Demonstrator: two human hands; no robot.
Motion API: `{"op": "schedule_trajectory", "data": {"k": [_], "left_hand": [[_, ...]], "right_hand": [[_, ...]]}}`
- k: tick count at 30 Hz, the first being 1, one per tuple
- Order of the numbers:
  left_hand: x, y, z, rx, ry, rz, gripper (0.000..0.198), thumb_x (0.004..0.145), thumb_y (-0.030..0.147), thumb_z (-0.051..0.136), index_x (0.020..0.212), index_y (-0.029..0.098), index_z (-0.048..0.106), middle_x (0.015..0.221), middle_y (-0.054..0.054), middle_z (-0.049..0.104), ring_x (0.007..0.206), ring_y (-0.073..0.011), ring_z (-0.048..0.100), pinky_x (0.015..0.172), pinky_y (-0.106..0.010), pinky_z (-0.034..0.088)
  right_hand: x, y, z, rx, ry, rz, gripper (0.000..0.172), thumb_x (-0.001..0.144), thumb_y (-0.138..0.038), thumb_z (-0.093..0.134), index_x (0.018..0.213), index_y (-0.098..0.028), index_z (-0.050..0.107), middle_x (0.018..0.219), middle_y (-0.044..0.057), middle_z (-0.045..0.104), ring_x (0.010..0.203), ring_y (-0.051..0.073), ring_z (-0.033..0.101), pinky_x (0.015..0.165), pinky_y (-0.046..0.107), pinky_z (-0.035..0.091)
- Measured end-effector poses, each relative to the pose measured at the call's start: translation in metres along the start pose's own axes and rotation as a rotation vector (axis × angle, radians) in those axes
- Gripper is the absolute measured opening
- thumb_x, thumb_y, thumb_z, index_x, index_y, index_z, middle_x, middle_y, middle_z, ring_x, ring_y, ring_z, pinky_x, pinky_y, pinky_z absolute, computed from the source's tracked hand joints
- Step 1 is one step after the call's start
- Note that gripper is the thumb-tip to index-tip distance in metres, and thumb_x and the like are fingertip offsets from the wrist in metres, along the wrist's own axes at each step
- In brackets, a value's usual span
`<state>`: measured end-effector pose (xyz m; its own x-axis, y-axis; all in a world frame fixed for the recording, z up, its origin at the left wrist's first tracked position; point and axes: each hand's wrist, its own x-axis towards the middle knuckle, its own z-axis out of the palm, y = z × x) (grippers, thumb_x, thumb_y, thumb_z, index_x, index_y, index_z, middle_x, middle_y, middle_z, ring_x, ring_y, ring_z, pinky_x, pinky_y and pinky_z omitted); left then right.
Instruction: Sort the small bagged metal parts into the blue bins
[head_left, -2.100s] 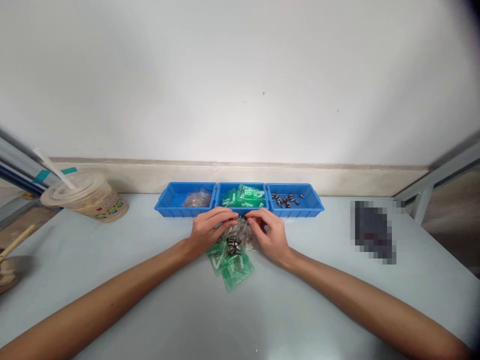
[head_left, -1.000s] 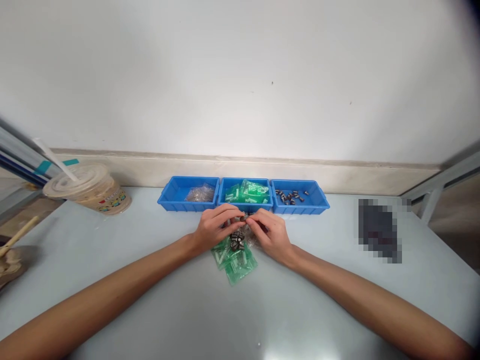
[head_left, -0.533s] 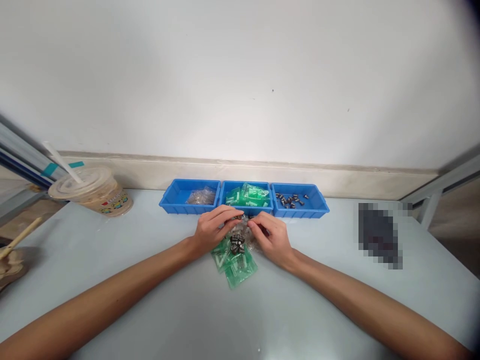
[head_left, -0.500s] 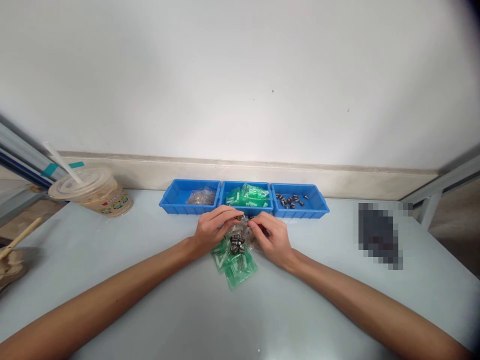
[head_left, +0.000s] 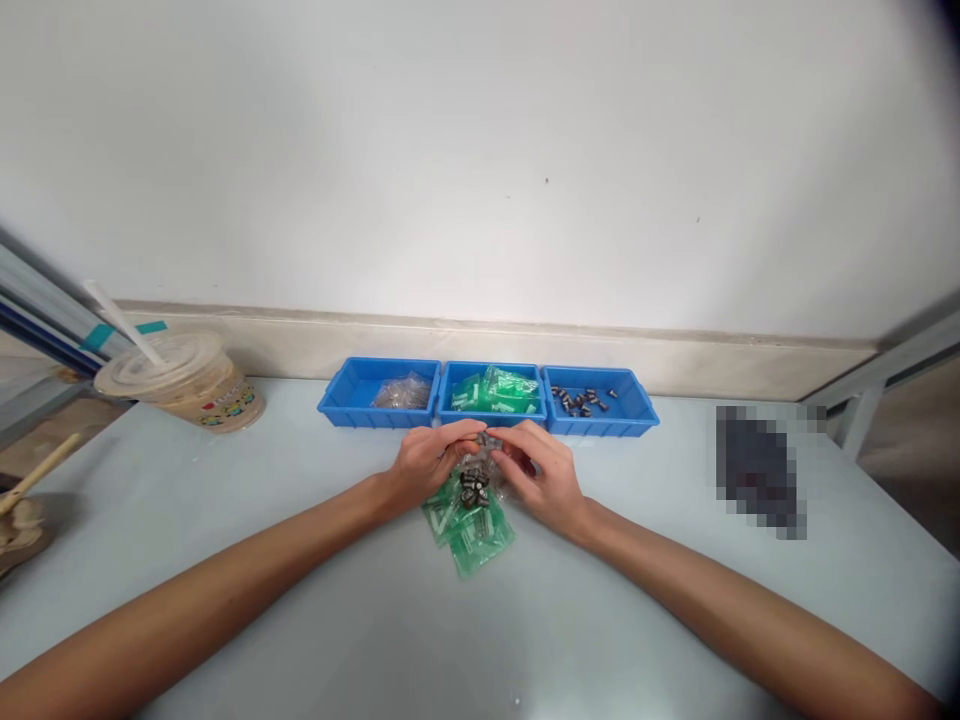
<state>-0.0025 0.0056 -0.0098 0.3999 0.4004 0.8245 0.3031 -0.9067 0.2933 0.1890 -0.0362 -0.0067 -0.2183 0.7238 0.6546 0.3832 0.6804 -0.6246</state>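
Note:
My left hand [head_left: 429,462] is closed in a pinch on a small dark cylindrical part, mostly hidden by the fingertips. Opposite it, my right hand [head_left: 541,472] has its fingers bent, and the index fingertip meets the left fingertips at that part. Whatever the right fingers grip is too small to make out. Just below the hands lies a pile of small black-and-silver cylindrical parts [head_left: 474,488]. Green plastic packets [head_left: 482,545] lie partly under this pile. Clear plastic bags [head_left: 504,488] show between the hands, partly covered by the right one.
Three blue trays stand in a row behind the hands: the left tray [head_left: 346,392] holds clear bags, the middle tray [head_left: 491,419] green packets, the right tray [head_left: 634,410] several small parts. A drink cup [head_left: 217,395] with a straw stands left. A pixelated dark object [head_left: 754,470] lies right.
My right fingertips have moved left and now touch the left fingertips; a small gap was between them before. The pile, packets and trays have stayed put.

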Motion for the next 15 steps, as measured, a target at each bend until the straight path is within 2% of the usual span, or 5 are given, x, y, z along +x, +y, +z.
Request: {"op": "schedule_trajectory", "data": {"k": [4,9,12,15], "left_hand": [[-0.0007,0.0002,0.0008,0.002,-0.023,0.07,0.018,0.097,0.026,0.047,0.111,0.019,0.057,0.085,-0.001,0.075,0.063,-0.0073,0.069,0.058,-0.015,0.054],[0.0007,0.0005,0.0006,-0.001,-0.012,0.051,0.019,0.097,0.029,0.047,0.108,0.019,0.058,0.085,-0.002,0.075,0.068,-0.009,0.071,0.06,-0.016,0.055],[0.0023,-0.0004,-0.0002,-0.009,0.013,0.028,0.016,0.093,0.026,0.055,0.107,0.018,0.058,0.088,-0.004,0.074,0.078,-0.0123,0.072,0.066,-0.019,0.058],[0.0035,-0.001,-0.0005,-0.013,0.044,0.063,0.024,0.086,0.02,0.065,0.109,0.018,0.058,0.094,-0.006,0.073,0.087,-0.0149,0.071,0.071,-0.022,0.059]], "right_hand": [[-0.0007,0.0018,0.0013,0.014,-0.035,-0.02,0.016,0.092,-0.02,0.056,0.104,-0.02,0.066,0.086,0.005,0.064,0.074,0.016,0.058,0.065,0.029,0.049],[-0.0007,0.0016,0.0006,0.006,-0.035,0.026,0.015,0.091,-0.022,0.056,0.103,-0.02,0.065,0.078,0.003,0.061,0.07,0.016,0.056,0.063,0.029,0.048],[0.0003,0.0011,-0.0001,0.009,0.004,0.053,0.013,0.092,-0.023,0.056,0.1,-0.02,0.065,0.073,0.002,0.058,0.066,0.015,0.054,0.06,0.028,0.045],[0.0011,0.0009,-0.0004,0.005,0.018,0.079,0.013,0.092,-0.024,0.054,0.097,-0.019,0.066,0.071,0.002,0.057,0.065,0.015,0.053,0.058,0.028,0.044]]}}
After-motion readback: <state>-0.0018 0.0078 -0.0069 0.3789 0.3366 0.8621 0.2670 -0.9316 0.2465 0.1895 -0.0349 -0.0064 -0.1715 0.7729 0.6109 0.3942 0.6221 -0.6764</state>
